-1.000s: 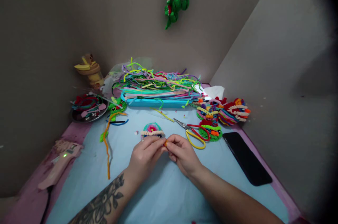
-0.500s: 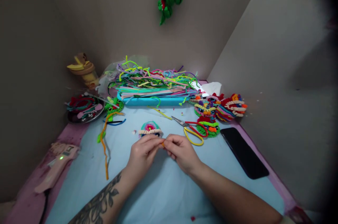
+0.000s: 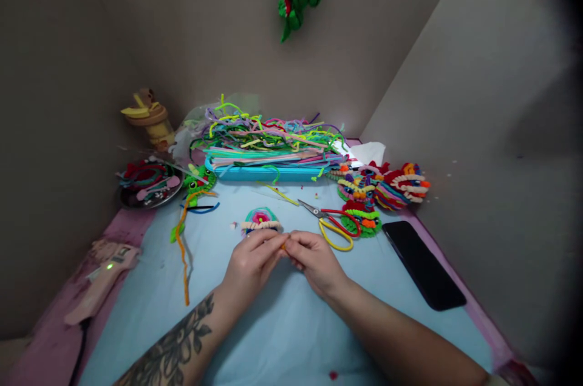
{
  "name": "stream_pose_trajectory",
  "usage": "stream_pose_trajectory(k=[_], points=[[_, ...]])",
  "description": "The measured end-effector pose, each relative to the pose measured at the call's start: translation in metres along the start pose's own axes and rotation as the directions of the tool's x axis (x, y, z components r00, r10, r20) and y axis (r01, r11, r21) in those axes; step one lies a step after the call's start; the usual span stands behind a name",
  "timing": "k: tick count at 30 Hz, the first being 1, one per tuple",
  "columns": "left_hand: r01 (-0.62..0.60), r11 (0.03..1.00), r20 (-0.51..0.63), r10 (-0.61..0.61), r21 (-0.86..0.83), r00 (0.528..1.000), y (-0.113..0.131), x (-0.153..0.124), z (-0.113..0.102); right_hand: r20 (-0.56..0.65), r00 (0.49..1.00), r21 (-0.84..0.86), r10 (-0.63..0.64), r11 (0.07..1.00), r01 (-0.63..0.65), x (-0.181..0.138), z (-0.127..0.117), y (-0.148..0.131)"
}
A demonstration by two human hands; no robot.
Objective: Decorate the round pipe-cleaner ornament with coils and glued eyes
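Note:
My left hand (image 3: 255, 258) and my right hand (image 3: 314, 258) meet over the middle of the table, fingertips pinched together. Between them shows a small bit of orange pipe cleaner (image 3: 284, 246); most of it is hidden by the fingers. Just beyond my left hand lies a multicoloured pipe-cleaner piece (image 3: 261, 217), its near side covered by the hand. Scissors (image 3: 325, 219) with one red and one yellow handle rest open beyond my right hand. A long orange pipe cleaner (image 3: 183, 252) lies to the left of my left hand.
A blue tray (image 3: 273, 176) heaped with pipe cleaners (image 3: 268, 134) stands at the back. Finished colourful pieces (image 3: 382, 186) and a black phone (image 3: 423, 264) lie on the right. On the left are a glue gun (image 3: 102, 280), a metal bowl (image 3: 150, 201), a green figure (image 3: 198, 179) and a cup (image 3: 152, 125).
The view has shifted slightly, so everything sits a little further right. Both hands keep their pinch, and less of the orange bit shows between the fingertips.

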State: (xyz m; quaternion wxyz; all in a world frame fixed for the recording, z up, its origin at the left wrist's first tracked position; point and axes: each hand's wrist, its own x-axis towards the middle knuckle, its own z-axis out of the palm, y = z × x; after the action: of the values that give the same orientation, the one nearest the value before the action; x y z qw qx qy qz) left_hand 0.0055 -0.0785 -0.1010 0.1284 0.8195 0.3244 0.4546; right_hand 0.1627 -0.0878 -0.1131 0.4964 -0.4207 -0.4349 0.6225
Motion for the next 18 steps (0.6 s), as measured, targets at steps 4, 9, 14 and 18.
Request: stream_pose_trajectory(k=[4,9,14,18], points=[[0.013,1.0,-0.002,-0.013,-0.008,1.0,0.001,0.003,-0.004,0.034,0.997,-0.083,-0.076,0.993,0.079,-0.001,-0.003,0.0],[0.103,0.991,0.0,-0.104,-0.083,0.995,0.001,0.006,-0.007,0.041,0.998,-0.115,-0.054,0.992,0.058,-0.001,-0.003,0.003],[0.239,0.95,-0.004,-0.244,-0.201,0.97,0.002,0.008,-0.007,-0.01,0.993,-0.161,-0.116,0.98,0.113,-0.001,-0.002,0.0],[0.517,0.78,0.133,-0.505,-0.353,0.853,-0.001,0.011,-0.006,-0.064,0.898,-0.407,-0.434,0.833,0.374,-0.004,-0.003,-0.006]])
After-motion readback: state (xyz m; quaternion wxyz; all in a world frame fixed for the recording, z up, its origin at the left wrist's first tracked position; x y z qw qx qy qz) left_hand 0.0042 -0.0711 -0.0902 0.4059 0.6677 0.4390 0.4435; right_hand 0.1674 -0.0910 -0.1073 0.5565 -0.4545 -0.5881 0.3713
